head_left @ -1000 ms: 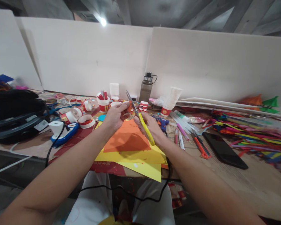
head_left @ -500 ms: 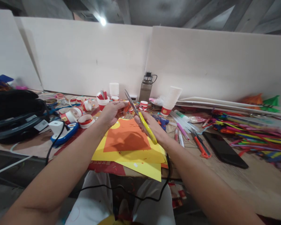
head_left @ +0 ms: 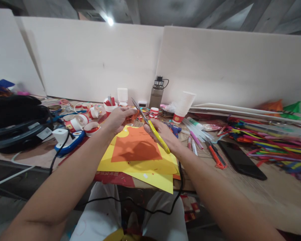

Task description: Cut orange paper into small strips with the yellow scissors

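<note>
My right hand (head_left: 164,134) is closed around yellow-handled scissors (head_left: 158,136), their metal blades pointing up and to the left. Beside the blades, my left hand (head_left: 119,117) pinches a small piece of orange paper (head_left: 133,117), partly hidden by the fingers. Under both hands lies a larger orange sheet (head_left: 136,149) with a cut upper edge. It rests on yellow sheets (head_left: 150,167) at the table's front edge, and small paper scraps are scattered on them.
A bottle (head_left: 156,95) and stacked paper cups (head_left: 184,105) stand at the back. To the right lie a utility knife (head_left: 217,159), a phone (head_left: 240,160) and colourful pipe cleaners (head_left: 273,144). On the left are cut cup rings (head_left: 91,128), a blue power strip (head_left: 70,145) and a black bag (head_left: 17,124).
The scissors' tips have shifted slightly to the left, nearer my left hand. Both hands keep their grips, and the sheets lie as before.
</note>
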